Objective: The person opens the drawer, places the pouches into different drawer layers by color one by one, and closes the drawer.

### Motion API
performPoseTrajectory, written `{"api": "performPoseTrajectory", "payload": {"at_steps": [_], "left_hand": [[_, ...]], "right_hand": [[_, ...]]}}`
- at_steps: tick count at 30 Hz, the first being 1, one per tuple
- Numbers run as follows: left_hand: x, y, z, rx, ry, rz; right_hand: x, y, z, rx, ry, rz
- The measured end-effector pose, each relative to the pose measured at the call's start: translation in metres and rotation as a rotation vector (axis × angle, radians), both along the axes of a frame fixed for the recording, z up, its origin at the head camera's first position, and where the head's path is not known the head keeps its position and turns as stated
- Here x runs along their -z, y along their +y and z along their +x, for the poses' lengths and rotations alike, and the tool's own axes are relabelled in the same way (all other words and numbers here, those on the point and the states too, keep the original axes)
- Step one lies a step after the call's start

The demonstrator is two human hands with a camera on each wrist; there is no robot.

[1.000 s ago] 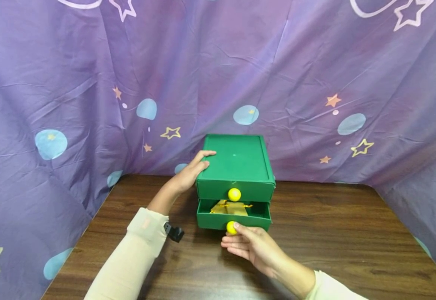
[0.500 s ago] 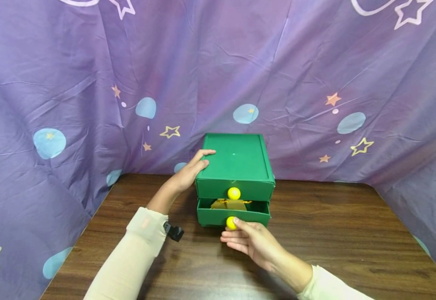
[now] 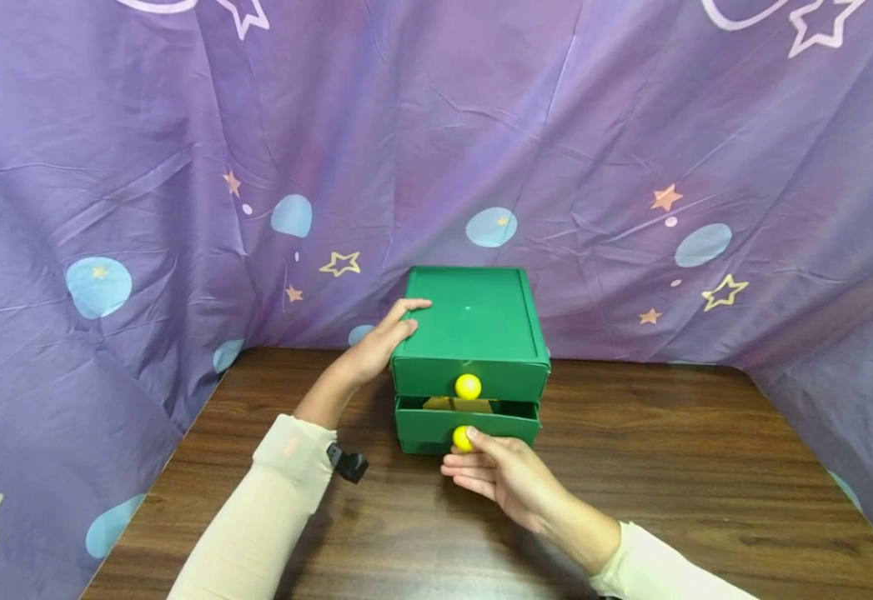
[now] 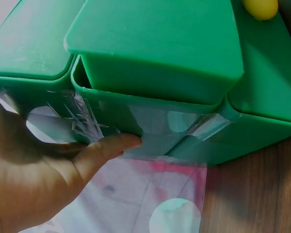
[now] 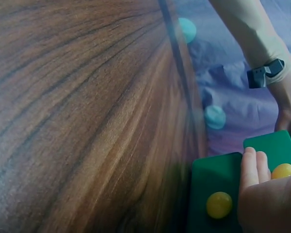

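Observation:
A green drawer cabinet [image 3: 474,312] with yellow ball knobs stands on the table. Its middle drawer [image 3: 421,425] sticks out partway, and part of a gold pouch [image 3: 454,405] shows inside. With the thumb against it and the other fingers below, my right hand [image 3: 514,487] pinches that drawer's knob [image 3: 462,438]; the right wrist view shows fingers [image 5: 250,167] stretched out before the drawer front. My left hand [image 3: 376,350] rests against the cabinet's left side, fingertips over the top edge. In the left wrist view its thumb [image 4: 111,145] lies along the taped side.
The upper drawer's knob [image 3: 469,387] sits above the pulled-out drawer; a lower knob [image 5: 218,205] shows in the right wrist view. Around the cabinet spreads the brown wooden table [image 3: 669,467]. A purple star-patterned cloth [image 3: 594,167] hangs behind and beside it.
The middle drawer has slid inward with my right hand on its knob, and less of the gold pouch shows. My left hand keeps its place.

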State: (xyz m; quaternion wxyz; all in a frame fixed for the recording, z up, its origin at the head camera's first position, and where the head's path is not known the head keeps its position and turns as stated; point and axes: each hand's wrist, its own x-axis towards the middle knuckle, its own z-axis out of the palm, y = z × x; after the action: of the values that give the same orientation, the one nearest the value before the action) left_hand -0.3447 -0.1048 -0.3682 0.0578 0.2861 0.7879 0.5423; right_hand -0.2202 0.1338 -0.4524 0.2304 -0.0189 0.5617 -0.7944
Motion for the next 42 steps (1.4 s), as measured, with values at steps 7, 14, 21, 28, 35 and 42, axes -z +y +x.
{"api": "performPoseTrajectory", "payload": {"at_steps": [7, 14, 21, 28, 35, 42], "left_hand": [[0.000, 0.000, -0.001, -0.004, 0.000, -0.002], [0.000, 0.001, -0.001, 0.003, 0.001, 0.010], [0.001, -0.001, -0.002, 0.012, -0.010, 0.062], [0.001, 0.001, -0.001, 0.014, -0.005, 0.044], [0.000, 0.001, -0.001, 0.017, 0.009, 0.034], [0.002, 0.000, -0.001, 0.024, -0.014, 0.050]], "right_hand": [[-0.001, -0.001, -0.002, 0.003, 0.007, -0.006], [-0.001, -0.001, -0.007, 0.012, 0.008, 0.001], [0.000, -0.003, -0.014, 0.024, 0.004, 0.009], [0.001, -0.002, -0.018, 0.049, 0.011, 0.009], [0.001, -0.002, -0.020, 0.049, 0.022, 0.015], [0.004, -0.001, -0.019, 0.062, 0.075, 0.091]]}}
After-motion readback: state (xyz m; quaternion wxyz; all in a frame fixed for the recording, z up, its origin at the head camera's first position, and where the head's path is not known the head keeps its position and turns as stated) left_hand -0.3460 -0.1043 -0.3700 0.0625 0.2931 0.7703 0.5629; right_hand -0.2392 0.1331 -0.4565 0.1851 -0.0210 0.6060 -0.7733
